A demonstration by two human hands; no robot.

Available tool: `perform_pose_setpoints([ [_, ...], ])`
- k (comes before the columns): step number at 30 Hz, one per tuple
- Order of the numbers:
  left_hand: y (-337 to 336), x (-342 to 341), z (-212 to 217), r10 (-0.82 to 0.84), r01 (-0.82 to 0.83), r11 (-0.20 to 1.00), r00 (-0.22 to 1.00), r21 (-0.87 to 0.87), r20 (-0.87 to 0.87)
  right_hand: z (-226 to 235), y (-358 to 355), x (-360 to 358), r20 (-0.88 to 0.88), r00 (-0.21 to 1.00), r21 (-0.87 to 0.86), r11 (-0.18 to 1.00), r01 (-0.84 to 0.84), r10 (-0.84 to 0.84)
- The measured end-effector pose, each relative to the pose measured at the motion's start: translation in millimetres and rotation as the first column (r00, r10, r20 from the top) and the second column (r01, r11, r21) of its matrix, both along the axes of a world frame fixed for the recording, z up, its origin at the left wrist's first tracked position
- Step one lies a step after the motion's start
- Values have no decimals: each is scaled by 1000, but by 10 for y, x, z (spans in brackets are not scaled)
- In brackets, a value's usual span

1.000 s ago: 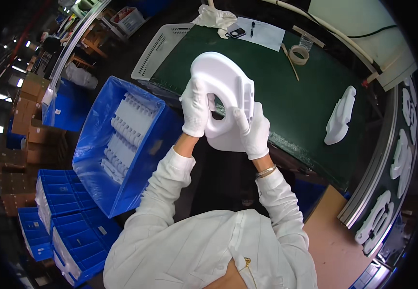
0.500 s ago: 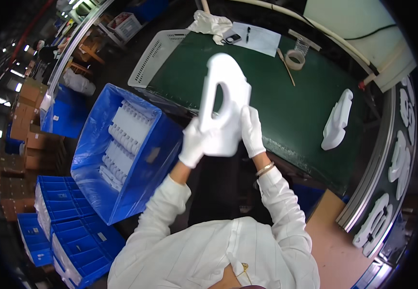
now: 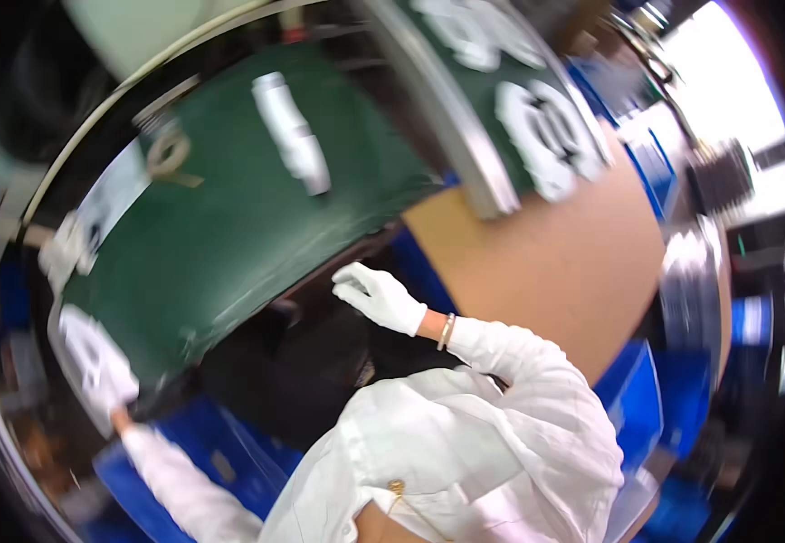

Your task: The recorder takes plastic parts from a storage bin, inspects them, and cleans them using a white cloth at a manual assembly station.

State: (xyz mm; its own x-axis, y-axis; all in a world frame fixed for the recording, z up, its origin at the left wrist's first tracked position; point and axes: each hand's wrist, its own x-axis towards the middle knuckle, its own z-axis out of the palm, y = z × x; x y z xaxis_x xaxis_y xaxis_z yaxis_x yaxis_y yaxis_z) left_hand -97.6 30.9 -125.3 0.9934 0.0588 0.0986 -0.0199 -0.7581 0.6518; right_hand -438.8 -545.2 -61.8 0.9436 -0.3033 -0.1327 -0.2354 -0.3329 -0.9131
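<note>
At the far left, my left hand [image 3: 114,391], in a white glove, grips the white plastic part [image 3: 86,342], a long moulded piece with an oval opening. The part is blurred and sits beside the left end of the green-topped table [image 3: 229,244]; whether it touches anything there I cannot tell. My right hand [image 3: 379,297], also gloved in white, is just off the table's near edge. Its fingers are loosely bent, thumb apart, with nothing between them. Another white plastic part [image 3: 291,136] lies on the table's far side.
A roll of tape [image 3: 168,154], a paper sheet [image 3: 121,195] and a crumpled white cloth [image 3: 66,252] lie along the table's far edge. More white parts [image 3: 551,136] rest on a metal-edged conveyor [image 3: 465,136]. A brown board [image 3: 537,262] is at right; a blue bin [image 3: 202,452] stands below my left arm.
My view has swung to the right. The part, earlier between both hands, is now in my left hand alone, out to the left; my right hand has come off it.
</note>
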Motion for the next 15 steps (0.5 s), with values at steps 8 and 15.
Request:
perform_pose_setpoints([
  [8, -291, 6, 139, 135, -169, 957, 979, 237, 152, 390, -2399, -1088, 567, 645, -570, 321, 756, -512],
  [15, -335, 68, 41, 299, -334, 889, 941, 313, 156, 605, -3598, -1070, -18, 811, -892, 375, 251, -585],
])
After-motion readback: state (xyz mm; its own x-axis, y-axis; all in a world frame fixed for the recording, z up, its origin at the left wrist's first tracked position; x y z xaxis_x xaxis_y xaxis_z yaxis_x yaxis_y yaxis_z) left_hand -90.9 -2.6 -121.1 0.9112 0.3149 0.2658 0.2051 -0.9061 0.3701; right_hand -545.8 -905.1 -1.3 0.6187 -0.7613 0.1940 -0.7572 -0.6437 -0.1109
